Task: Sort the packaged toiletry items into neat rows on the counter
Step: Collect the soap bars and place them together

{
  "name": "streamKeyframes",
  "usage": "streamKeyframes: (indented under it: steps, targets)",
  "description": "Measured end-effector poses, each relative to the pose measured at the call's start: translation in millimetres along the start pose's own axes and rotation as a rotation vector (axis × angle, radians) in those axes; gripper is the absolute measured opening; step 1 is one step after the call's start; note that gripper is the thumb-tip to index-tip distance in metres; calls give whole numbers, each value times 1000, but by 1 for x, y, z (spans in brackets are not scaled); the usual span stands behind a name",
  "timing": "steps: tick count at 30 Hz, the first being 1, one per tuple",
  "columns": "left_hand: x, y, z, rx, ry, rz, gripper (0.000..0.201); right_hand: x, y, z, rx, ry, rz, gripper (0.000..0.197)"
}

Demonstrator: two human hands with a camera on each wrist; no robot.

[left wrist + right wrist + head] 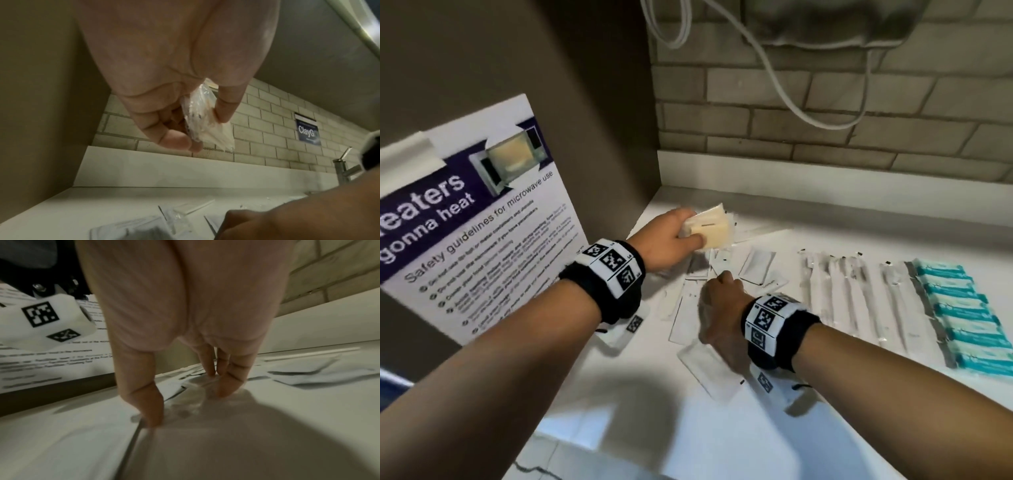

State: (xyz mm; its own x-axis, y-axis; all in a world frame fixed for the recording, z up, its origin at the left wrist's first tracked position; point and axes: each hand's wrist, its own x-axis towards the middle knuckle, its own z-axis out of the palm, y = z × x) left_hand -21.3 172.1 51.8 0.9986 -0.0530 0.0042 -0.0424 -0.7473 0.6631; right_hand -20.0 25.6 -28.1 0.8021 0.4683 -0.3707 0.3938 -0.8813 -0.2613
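Over at the tabletop's [774,219] back-left corner, the left hand [671,240] pinches a stack of cream packets [710,229]. Nearer, the right hand [722,308] presses spread fingers [226,386] onto a flat white sachet [709,366], its long axis angled toward the finished rows on its right.

Two hands are showing: the left hand [669,240] and the right hand [720,308]. One stack of cream packets [710,228] is sitting in the left hand; its count cannot be told. About seven teal packets [959,310] are lying in one row on the bench [825,219]. About five long clear sleeves [859,294] are lying beside them. Roughly eight flat white sachets [756,265] are lying loose, some overlapping.
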Motion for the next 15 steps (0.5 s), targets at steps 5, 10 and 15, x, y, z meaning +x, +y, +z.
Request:
streamKeyframes:
  steps: [5, 10, 15]
  targets:
    - [26, -10, -8, -35, -11, -2, 36, 10, -6, -18, 25, -2, -13, 53]
    - [41, -16, -5, -57, 1, -18, 36, 28, 26, -48, 51, 227, 259, 41]
    - [49, -15, 2, -41, -20, -12, 34, 49, 39, -29, -11, 148, 488, 38]
